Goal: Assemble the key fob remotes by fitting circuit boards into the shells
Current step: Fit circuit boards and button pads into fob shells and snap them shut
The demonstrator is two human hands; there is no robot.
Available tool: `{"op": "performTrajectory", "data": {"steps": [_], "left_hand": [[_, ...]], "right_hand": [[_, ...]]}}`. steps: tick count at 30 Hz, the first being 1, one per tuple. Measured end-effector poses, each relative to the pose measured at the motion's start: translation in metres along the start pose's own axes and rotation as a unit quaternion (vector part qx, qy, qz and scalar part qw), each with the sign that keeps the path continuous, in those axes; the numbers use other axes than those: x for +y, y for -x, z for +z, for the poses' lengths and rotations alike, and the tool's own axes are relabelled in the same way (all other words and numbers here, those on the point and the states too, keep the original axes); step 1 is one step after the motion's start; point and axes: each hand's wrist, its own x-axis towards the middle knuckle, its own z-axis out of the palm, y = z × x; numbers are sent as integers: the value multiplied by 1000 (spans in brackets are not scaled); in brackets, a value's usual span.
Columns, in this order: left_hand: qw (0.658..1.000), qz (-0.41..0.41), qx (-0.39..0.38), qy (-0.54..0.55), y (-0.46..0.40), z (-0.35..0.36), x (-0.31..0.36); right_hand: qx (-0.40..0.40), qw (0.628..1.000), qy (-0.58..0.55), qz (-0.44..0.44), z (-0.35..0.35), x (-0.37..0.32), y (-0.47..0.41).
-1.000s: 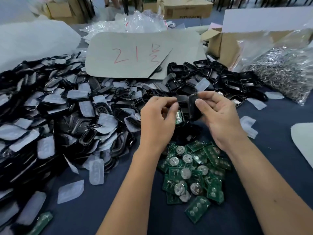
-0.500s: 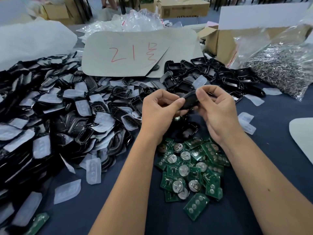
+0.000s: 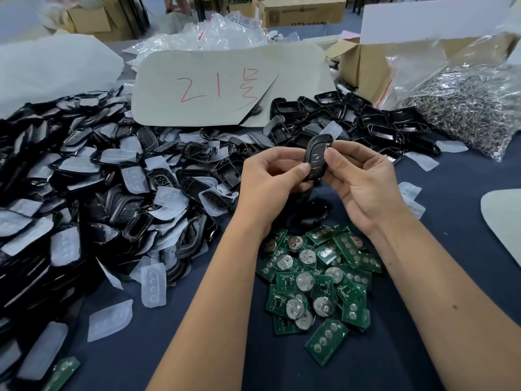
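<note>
1. Key fob (image 3: 318, 157): black, closed shell, held upright and slightly tilted above the table, between both hands, over the near edge of the shell heap.
2. Left hand (image 3: 270, 187): fingers curled, thumb tip pressed against the left edge of the key fob at its lower half; pinching the fob from the left.
3. Right hand (image 3: 363, 184): thumb laid across the front face of the key fob, remaining fingers curled behind it; pinching the fob from the right.
4. Circuit boards (image 3: 318, 280): green, loose pile on the dark blue table cover (image 3: 423, 362), directly below the hands and between the forearms. Several with round silver coin cells face up; others with rows of round contact pads face up.
5. Single green board (image 3: 62, 373): apart from the pile, at the lower left corner, partly under black parts.
6. Black shells (image 3: 98, 198): large heap covering the left half of the table, mixed with translucent white button pads (image 3: 153, 285). Some pads loose on the cover just beside the heap.
7. Open shell halves (image 3: 366, 122): second, smaller heap beyond the hands, to the right of centre.
8. Grey card (image 3: 225, 88): lying flat beyond the heaps, red handwriting on top.
9. Clear bag of small metal parts (image 3: 465, 108): far right, resting against a cardboard box (image 3: 363, 66).
10. Crumpled clear plastic bags (image 3: 214, 35): behind the grey card.
</note>
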Motion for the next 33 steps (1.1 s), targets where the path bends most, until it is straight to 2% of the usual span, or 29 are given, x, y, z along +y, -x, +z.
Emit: {"op": "performTrajectory", "data": {"steps": [5,10,13,16,18,20,23,25,28,30,33], "left_hand": [[1000,-12,-1,2,-1,-1,0],[999,-24,-25,24,-2,-2,2],[999,-5,-30,10,-1,-2,4],[998,40,16,-53,-3,1,4],[980,106,61,-157,-5,3,2],[948,179,75,-252,-4,6,0],[910,249,74,-323,-2,10,-2],[901,263,64,-339,0,10,-1],[902,250,36,-350,-1,3,3],[902,215,49,-372,-3,-5,5],[863,126,40,-488,-5,-14,6]], "right_hand": [[-23,1000,15,11,-1,-1,0],[-38,999,-25,30,0,-3,-2],[-37,999,-24,30,2,-4,-1],[2,1000,11,-1,8,-1,2],[21,997,67,-37,11,2,2],[20,992,113,-61,15,2,4],[36,987,132,-80,18,3,4],[52,986,136,-84,18,3,4],[42,991,108,-68,16,4,3],[38,997,53,-40,12,2,1],[46,999,-22,7,6,-1,-4]]}}
